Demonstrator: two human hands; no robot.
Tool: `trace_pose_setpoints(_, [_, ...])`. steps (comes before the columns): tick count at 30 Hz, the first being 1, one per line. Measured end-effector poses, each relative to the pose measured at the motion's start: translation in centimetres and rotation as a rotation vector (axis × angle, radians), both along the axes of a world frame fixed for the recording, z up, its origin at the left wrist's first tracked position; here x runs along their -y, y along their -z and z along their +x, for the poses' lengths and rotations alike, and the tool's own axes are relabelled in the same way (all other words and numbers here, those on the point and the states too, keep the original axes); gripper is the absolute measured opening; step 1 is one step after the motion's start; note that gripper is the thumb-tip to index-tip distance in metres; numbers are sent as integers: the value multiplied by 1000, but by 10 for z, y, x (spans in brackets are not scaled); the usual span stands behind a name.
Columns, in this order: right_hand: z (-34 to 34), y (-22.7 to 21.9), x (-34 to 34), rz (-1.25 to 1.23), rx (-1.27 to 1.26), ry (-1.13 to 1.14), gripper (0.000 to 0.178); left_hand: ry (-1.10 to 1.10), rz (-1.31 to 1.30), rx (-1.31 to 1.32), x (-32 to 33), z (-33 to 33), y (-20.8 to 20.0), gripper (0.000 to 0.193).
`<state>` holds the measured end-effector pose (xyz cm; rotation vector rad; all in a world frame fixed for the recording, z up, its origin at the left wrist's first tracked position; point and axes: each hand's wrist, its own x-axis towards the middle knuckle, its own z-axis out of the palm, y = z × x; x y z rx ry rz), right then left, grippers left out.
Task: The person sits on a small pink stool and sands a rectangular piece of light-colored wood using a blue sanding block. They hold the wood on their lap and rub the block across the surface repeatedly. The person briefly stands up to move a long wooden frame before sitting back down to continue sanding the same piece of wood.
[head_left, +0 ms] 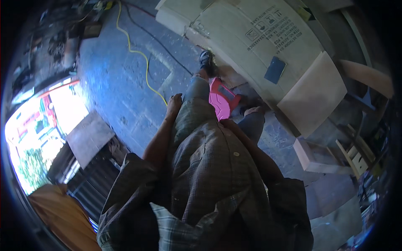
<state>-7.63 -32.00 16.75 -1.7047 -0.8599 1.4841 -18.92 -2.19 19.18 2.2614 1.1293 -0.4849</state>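
Note:
My left hand (175, 100) is beside my left thigh, fingers curled in a closed grip. A small pale edge shows at its fingertips, too small to name. My right hand (226, 122) lies low between my thighs, next to a bright pink plastic object (220, 104) with a grey panel; its fingers are hidden. The pink object sits between my legs, its kind unclear. My left shoe (205, 59) is on the floor beyond it.
A large printed cardboard sheet (251, 46) bears a dark blue flat rectangle (275, 70). A tan board (314, 96) and a wooden box frame (320, 157) stand at right. A yellow cable (146, 69) crosses the blue-grey floor (109, 71). At left is a bright opening (42, 129).

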Motion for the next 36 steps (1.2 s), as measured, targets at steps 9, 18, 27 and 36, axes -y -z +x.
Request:
trace_pose_setpoints(9, [-7,-27,-23,-311,311,-294,25,-394,-386,215,18,-121,43,36])
trace_pose_setpoints(18, [-68,0,-113,-297,192,-446,26,-554,-394,40,-54,-209,52,40])
trace_pose_setpoints(27, [-49,-70,-282,-147,729,-1039,26,-887,-553,180,-186,-223,15,38])
trace_pose_setpoints(36, [-23,-95,-466,-48,259,-980,23,-1235,-512,413,-264,-237,1,41])
